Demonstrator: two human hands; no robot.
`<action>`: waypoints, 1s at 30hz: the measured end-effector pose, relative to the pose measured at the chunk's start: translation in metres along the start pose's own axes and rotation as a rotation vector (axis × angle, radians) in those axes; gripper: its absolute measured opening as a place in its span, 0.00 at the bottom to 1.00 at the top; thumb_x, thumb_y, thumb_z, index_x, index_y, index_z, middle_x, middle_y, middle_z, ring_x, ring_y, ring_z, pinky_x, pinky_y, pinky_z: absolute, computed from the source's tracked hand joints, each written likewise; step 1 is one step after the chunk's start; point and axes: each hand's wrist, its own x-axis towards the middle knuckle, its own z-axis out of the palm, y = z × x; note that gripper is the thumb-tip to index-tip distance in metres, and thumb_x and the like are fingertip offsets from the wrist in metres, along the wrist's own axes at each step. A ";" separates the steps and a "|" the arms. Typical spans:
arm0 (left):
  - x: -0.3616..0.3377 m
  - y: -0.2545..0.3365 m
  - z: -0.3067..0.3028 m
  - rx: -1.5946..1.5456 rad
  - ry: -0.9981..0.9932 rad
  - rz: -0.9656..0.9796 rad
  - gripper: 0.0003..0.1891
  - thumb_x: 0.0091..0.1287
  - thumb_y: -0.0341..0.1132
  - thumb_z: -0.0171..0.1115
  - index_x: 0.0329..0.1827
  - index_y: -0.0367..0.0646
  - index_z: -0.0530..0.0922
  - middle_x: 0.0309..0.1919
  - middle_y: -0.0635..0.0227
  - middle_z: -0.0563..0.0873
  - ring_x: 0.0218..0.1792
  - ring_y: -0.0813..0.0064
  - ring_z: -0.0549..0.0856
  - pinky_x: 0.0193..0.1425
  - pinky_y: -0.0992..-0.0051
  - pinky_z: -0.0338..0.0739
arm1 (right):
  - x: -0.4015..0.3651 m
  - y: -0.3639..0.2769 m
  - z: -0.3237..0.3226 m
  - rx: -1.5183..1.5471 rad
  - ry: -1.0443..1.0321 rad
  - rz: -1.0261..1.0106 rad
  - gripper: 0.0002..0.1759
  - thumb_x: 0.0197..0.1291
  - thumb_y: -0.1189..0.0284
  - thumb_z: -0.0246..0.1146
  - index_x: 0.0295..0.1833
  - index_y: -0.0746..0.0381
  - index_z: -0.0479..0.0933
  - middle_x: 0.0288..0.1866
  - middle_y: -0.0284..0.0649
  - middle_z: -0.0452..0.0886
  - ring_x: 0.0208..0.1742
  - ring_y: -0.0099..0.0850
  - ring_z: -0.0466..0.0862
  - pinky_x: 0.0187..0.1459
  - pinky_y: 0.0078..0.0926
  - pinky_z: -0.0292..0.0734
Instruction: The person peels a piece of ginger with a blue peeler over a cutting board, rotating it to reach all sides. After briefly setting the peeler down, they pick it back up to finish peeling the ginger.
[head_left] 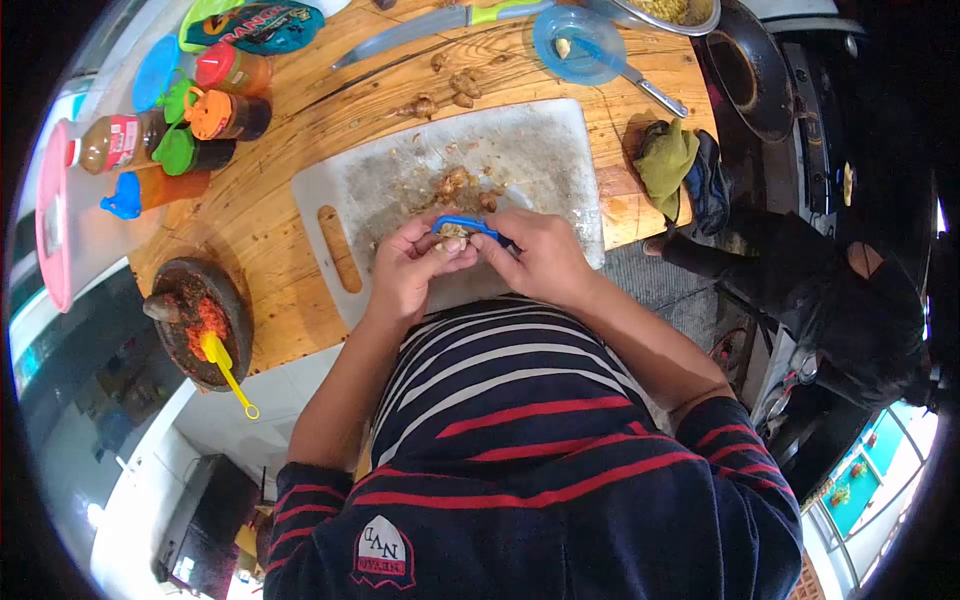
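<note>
Over the near edge of a white cutting board (540, 140), my left hand (402, 268) pinches a small pale root piece (453, 240), possibly ginger, between thumb and fingers. My right hand (548, 258) is wrapped round a blue peeler (460, 221), whose head lies against the root piece. Most of the peeler's handle is hidden by my fingers. Brown peelings and root bits (455, 184) lie on the board just beyond my hands. Farther off, several unpeeled root pieces (464, 86) rest on the wooden table (290, 130).
A stone mortar (240, 330) with red paste and a yellow spoon (228, 372) stands left. Sauce bottles (120, 142) crowd the back left. A knife (405, 35), a blue bowl (600, 50) and a green cloth (665, 165) lie around. A person in dark clothing (830, 300) is at right.
</note>
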 end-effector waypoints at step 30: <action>-0.003 -0.002 -0.007 -0.193 -0.088 -0.122 0.16 0.76 0.31 0.60 0.62 0.33 0.77 0.50 0.55 0.87 0.46 0.69 0.90 0.56 0.66 0.89 | -0.001 -0.002 -0.006 0.149 0.014 0.143 0.10 0.63 0.66 0.68 0.40 0.63 0.83 0.31 0.50 0.83 0.32 0.51 0.84 0.34 0.45 0.79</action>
